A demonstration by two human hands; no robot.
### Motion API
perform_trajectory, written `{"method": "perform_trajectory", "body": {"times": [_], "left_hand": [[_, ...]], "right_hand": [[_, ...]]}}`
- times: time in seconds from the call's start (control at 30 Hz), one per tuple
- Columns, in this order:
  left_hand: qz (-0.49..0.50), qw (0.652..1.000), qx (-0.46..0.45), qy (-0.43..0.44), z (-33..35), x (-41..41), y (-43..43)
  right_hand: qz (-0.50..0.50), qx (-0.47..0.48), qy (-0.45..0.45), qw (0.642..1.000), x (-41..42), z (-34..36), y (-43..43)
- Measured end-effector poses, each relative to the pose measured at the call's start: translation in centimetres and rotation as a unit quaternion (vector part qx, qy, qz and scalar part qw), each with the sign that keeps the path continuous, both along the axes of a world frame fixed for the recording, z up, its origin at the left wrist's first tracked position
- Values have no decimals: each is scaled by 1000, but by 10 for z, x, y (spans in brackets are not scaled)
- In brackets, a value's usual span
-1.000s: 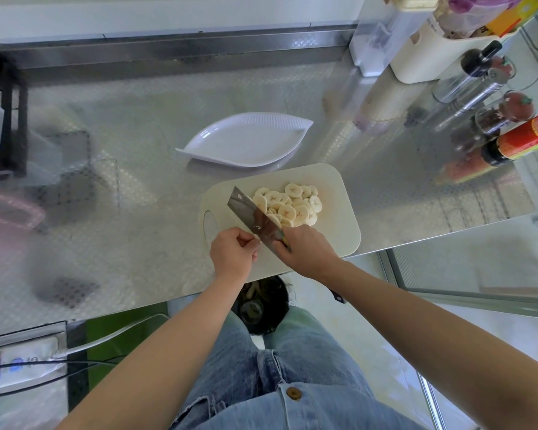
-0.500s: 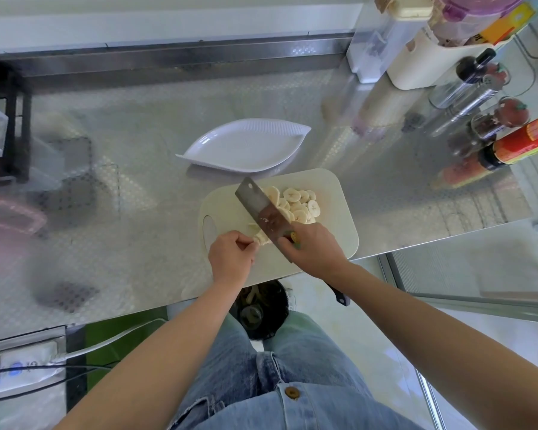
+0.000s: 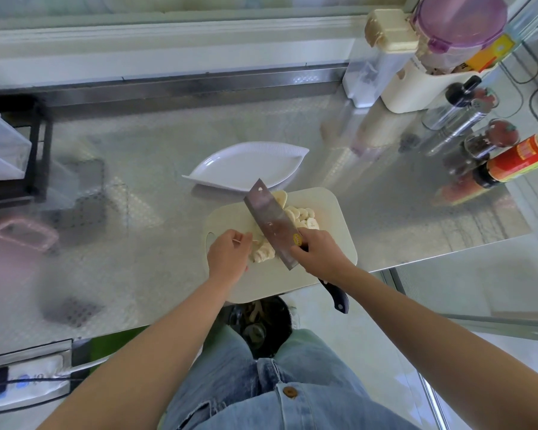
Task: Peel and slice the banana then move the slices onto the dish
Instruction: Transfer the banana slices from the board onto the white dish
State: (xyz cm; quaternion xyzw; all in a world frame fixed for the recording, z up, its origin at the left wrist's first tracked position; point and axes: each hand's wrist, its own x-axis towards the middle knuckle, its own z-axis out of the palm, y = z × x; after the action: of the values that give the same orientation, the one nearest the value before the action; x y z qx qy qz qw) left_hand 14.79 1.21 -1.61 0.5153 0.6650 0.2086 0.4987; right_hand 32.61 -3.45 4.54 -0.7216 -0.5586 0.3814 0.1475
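1. right hand (image 3: 319,254) grips the dark-handled steel cleaver (image 3: 274,223); the handle end pokes out at 5 o'clock.
2. left hand (image 3: 229,259), fingers curled, presses pale banana slices (image 3: 263,252); others (image 3: 302,215) lie half hidden behind the blade on the cream rounded cutting board (image 3: 333,218).
3. white leaf-shaped dish (image 3: 246,166) sits at 11 o'clock of the board, its near rim behind the blade tip.

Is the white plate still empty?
Empty. The white leaf-shaped dish shows only bare surface; the banana slices all lie on the cream cutting board.

Kitchen: steel counter (image 3: 385,193), condiment bottles (image 3: 516,162)
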Motion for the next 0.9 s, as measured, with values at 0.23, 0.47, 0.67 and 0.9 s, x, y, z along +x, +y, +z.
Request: {"method": "perform_trajectory", "body": {"times": [0.23, 0.47, 0.67, 0.9], "left_hand": [[20, 995, 78, 61, 15, 6, 53], [31, 998, -35, 32, 11, 11, 102], [53, 995, 2, 87, 1, 14, 119], [49, 993, 9, 104, -3, 3, 108]], "right_hand": [[-20, -9, 38, 999, 17, 15, 19], [-14, 8, 14, 1000, 26, 15, 41], [1, 4, -10, 1000, 23, 17, 62], [13, 10, -23, 1000, 13, 21, 77]]}}
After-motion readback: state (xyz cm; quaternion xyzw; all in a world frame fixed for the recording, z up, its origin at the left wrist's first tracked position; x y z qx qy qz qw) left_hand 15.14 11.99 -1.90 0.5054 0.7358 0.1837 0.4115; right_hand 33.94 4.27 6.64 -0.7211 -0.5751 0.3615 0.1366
